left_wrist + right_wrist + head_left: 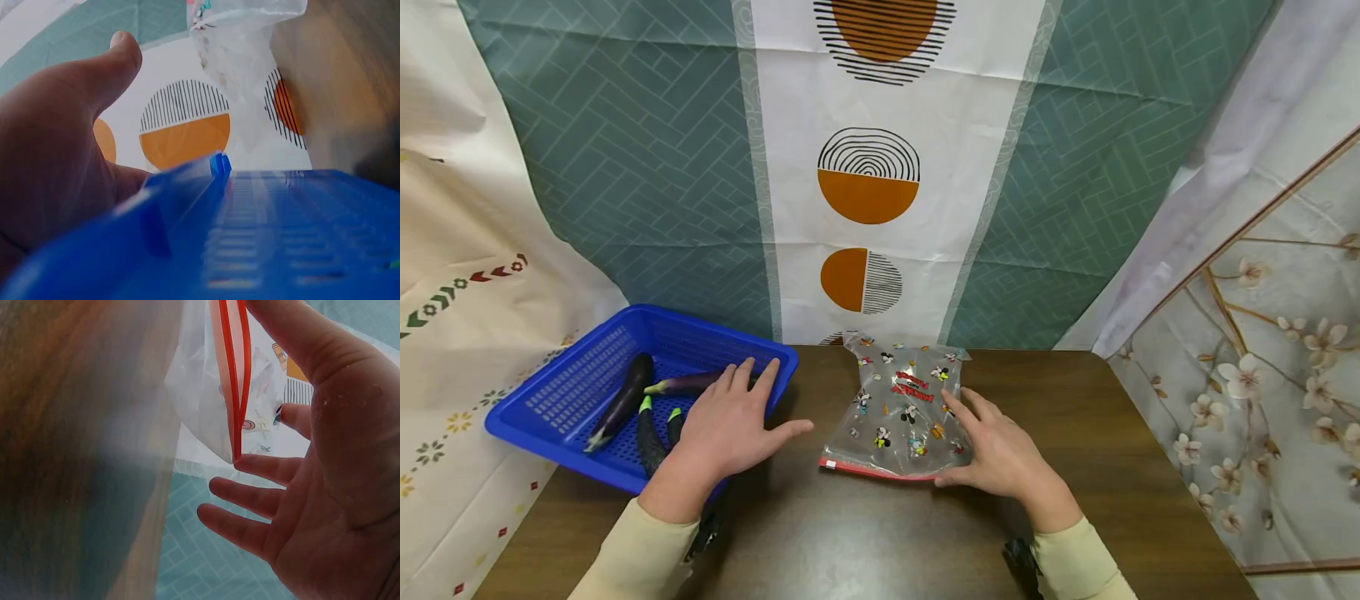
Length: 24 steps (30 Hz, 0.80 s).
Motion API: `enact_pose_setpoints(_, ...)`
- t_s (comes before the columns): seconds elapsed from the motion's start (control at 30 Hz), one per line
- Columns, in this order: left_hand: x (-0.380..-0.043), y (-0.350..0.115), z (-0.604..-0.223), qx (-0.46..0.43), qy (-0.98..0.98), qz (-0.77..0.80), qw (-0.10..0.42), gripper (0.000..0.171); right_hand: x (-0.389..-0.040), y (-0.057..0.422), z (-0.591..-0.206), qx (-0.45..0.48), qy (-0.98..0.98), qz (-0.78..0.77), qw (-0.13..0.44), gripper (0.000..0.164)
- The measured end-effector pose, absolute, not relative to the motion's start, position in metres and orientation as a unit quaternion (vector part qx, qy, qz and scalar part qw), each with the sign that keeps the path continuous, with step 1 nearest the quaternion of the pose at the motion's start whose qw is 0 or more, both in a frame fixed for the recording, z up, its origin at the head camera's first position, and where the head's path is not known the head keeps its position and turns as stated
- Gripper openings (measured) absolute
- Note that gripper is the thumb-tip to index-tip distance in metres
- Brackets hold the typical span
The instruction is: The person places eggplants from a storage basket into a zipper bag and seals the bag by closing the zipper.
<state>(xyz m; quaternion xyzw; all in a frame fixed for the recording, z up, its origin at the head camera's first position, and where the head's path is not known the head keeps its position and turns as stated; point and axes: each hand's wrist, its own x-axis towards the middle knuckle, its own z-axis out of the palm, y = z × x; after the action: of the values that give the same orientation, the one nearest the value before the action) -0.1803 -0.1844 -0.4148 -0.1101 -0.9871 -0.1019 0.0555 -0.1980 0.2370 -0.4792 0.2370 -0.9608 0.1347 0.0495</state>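
A clear zip bag (887, 417) printed with cartoon figures lies on the table, its red zip edge (234, 381) toward me. My right hand (1000, 450) is at the bag's right side, fingers spread, with the thumb by the red zip and fingertips touching the plastic. To the left stands a blue plastic basket (561, 454) holding two purple eggplants (625, 400) and two dark vegetables (649, 437) with bright green tips. My left hand (730, 425) is over the basket's right side with its fingers extended and thumb out; it partly hides the contents.
Both hands work over a brown wooden table (865, 542). A patterned cloth (880, 108) hangs behind its far edge. Floral cloths hang at the left (452, 400) and right (1255, 400).
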Motion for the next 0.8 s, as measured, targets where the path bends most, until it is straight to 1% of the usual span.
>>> enact_pose_setpoints(0.63,-0.187,-0.199,-0.410,-0.101,-0.991,-0.085,0.034,0.116,-0.197,0.239,-0.479,0.251,-0.958,0.138,0.029,0.137)
enact_pose_setpoints(0.8,-0.184,-0.204,-0.410,-0.098,-0.991,-0.085,0.031,0.119,-0.197,0.239,-0.479,0.249,-0.959,0.136,0.018,0.139)
